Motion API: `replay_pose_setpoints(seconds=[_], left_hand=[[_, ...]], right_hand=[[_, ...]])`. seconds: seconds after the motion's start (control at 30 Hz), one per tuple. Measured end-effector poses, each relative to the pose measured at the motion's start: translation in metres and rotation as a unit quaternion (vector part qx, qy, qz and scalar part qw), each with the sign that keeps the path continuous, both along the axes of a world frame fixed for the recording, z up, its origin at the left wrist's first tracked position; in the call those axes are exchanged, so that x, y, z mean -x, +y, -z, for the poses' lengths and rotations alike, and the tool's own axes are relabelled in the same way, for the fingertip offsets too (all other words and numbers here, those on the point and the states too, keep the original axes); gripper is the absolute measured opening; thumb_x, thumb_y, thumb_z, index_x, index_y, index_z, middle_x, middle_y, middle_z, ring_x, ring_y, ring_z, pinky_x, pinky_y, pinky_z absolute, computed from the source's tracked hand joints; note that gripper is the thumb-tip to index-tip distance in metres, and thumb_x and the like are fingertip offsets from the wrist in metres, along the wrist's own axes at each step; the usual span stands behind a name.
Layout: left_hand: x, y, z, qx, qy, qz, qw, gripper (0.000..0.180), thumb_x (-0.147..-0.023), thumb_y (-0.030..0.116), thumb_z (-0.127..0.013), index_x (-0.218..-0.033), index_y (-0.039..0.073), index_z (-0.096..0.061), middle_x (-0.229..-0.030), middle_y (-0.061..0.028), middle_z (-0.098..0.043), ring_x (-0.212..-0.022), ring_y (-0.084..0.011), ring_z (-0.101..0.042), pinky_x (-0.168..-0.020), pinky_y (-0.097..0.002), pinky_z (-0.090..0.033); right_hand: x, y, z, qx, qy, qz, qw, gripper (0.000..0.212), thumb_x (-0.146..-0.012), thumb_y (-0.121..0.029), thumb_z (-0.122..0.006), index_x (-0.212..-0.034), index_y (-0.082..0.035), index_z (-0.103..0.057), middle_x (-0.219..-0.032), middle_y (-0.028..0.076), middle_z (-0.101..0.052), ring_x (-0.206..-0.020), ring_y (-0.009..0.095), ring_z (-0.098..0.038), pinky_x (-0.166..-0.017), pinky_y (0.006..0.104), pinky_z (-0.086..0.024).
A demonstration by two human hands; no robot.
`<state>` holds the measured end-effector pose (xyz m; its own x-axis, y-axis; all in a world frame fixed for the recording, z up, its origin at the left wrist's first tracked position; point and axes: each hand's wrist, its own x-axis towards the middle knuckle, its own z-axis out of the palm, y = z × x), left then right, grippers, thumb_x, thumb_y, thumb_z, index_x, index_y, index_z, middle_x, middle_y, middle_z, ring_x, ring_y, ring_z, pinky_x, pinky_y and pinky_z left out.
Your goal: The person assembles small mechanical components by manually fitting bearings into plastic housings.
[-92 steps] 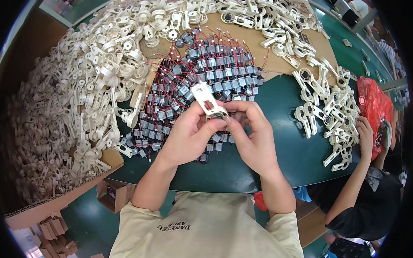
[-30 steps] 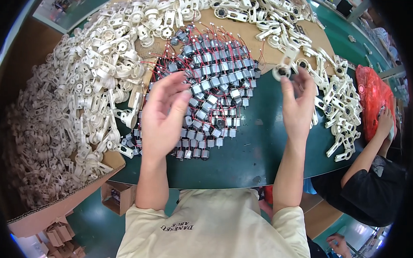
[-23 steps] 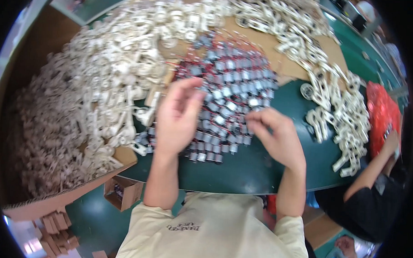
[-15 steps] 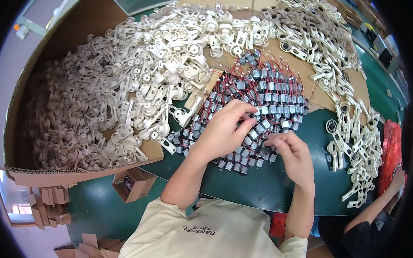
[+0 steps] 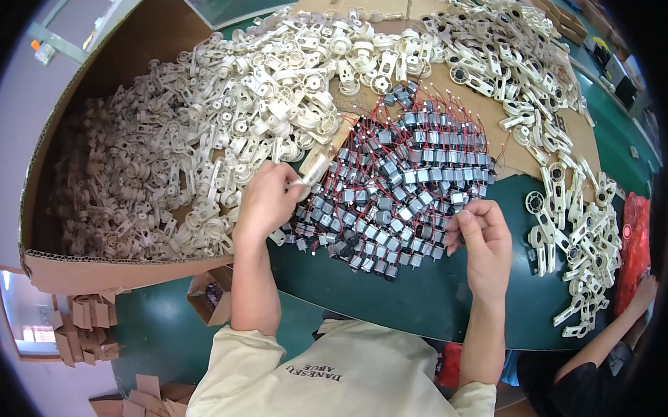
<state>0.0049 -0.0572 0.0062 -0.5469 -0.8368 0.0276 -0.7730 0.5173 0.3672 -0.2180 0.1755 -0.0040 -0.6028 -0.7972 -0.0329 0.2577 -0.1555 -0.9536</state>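
My left hand (image 5: 264, 204) is at the right side of the big heap of cream plastic parts (image 5: 279, 89), its fingers closed on the end of one cream plastic part (image 5: 302, 184). In the middle of the table lies a pile of small silver motors (image 5: 381, 217) with black ends and thin red wires. At the right edge of that pile is my right hand (image 5: 484, 239), thumb and fingers pressed together. Whatever they hold, if anything, is hidden.
A large cardboard box (image 5: 133, 271) spills the heap from the left. More cream parts with dark round inserts (image 5: 501, 60) run down the right side of the green table (image 5: 375, 302). Another person's arm (image 5: 602, 335) is at the lower right by a red bag (image 5: 633, 241).
My left hand has moved left, off the motor pile, to the cream part at the heap's edge. My right hand has shifted slightly, staying at the pile's right edge.
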Motion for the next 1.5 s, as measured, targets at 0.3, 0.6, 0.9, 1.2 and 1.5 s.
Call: replay_pose_setpoints(seconds=[0.3,0.6,0.9,1.2,1.5], left_hand=[[0.07,0.06,-0.014,-0.493,0.409,0.127,0.757,0.018,-0.09,0.003,-0.063,-0.099,0.001,-0.047,-0.096,-0.0102,-0.064,-0.087,-0.0121,-0.063,-0.075,-0.025,-0.053],[0.1,0.074,0.004,-0.619,0.454,0.182,0.615,0.031,-0.093,0.01,-0.061,-0.118,0.0,-0.045,-0.116,-0.0155,-0.06,-0.097,-0.0163,-0.062,-0.081,-0.029,-0.054],[0.098,0.082,0.01,-0.576,0.434,0.218,0.658,0.041,-0.09,0.001,-0.06,-0.127,0.002,-0.043,-0.117,-0.0111,-0.055,-0.106,-0.0157,-0.059,-0.087,-0.0273,-0.05],[0.095,0.076,0.016,-0.54,0.506,0.147,0.657,0.029,-0.09,0.008,-0.064,-0.113,0.003,-0.048,-0.109,-0.0078,-0.055,-0.099,-0.0131,-0.058,-0.085,-0.0273,-0.051],[0.095,0.073,0.015,-0.524,0.55,0.116,0.64,0.028,-0.091,0.008,-0.063,-0.114,0.004,-0.047,-0.109,-0.0086,-0.057,-0.099,-0.0135,-0.059,-0.085,-0.0279,-0.05]], right_hand=[[-0.033,-0.011,-0.005,-0.022,0.095,-0.015,0.995,0.006,-0.09,-0.004,-0.063,-0.09,0.0,-0.058,-0.08,0.0,-0.061,-0.07,0.005,-0.057,-0.061,0.021,-0.047],[-0.023,-0.013,0.003,-0.059,0.115,0.05,0.99,0.009,-0.089,-0.005,-0.063,-0.087,0.001,-0.057,-0.076,0.003,-0.065,-0.069,0.005,-0.06,-0.062,0.0214,-0.049],[-0.023,-0.017,0.002,-0.071,0.103,0.058,0.99,0.01,-0.089,-0.006,-0.064,-0.089,0.002,-0.058,-0.079,0.004,-0.066,-0.071,0.006,-0.062,-0.063,0.0222,-0.051],[-0.018,-0.012,-0.011,-0.087,0.258,0.002,0.962,0.021,-0.086,-0.004,-0.065,-0.105,0.001,-0.06,-0.089,0.009,-0.067,-0.074,0.016,-0.067,-0.065,0.0268,-0.055],[-0.026,-0.019,-0.028,-0.115,0.262,-0.091,0.954,0.023,-0.088,0.001,-0.063,-0.108,0.002,-0.054,-0.091,0.008,-0.066,-0.076,0.009,-0.063,-0.067,0.0222,-0.051]])
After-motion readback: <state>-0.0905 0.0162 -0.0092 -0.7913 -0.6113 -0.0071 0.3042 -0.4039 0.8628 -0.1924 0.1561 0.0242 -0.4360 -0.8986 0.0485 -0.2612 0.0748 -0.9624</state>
